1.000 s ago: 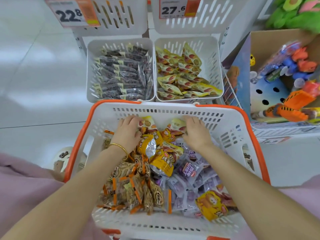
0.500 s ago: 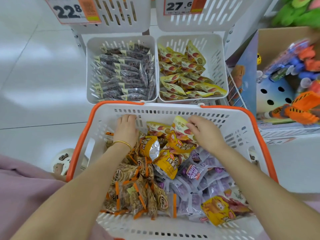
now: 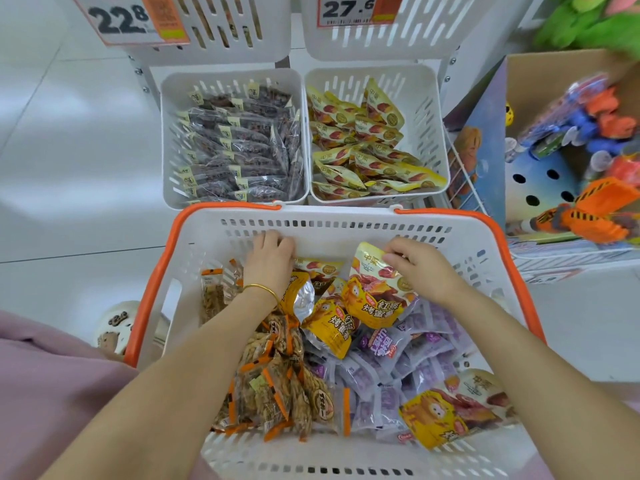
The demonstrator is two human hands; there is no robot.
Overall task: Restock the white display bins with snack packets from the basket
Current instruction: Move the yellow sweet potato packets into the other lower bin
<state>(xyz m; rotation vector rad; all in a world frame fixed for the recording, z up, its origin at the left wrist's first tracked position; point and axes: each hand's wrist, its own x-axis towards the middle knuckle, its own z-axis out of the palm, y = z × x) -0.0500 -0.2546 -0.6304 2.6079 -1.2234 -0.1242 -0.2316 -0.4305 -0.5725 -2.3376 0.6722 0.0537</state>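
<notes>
My right hand (image 3: 420, 268) is pinching the top corner of a yellow packet (image 3: 369, 268) by the basket's (image 3: 346, 223) far wall, centre frame. The packet is tilting upright, long axis running up-frame. My left hand (image 3: 270, 261) is curling among packets; its grip I cannot tell. The right bin (image 3: 427, 109), above, is showing room along its right wall.

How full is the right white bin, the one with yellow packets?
Partly full. In the right bin, yellow packets cover the floor, but the slotted back wall stands bare above them.
</notes>
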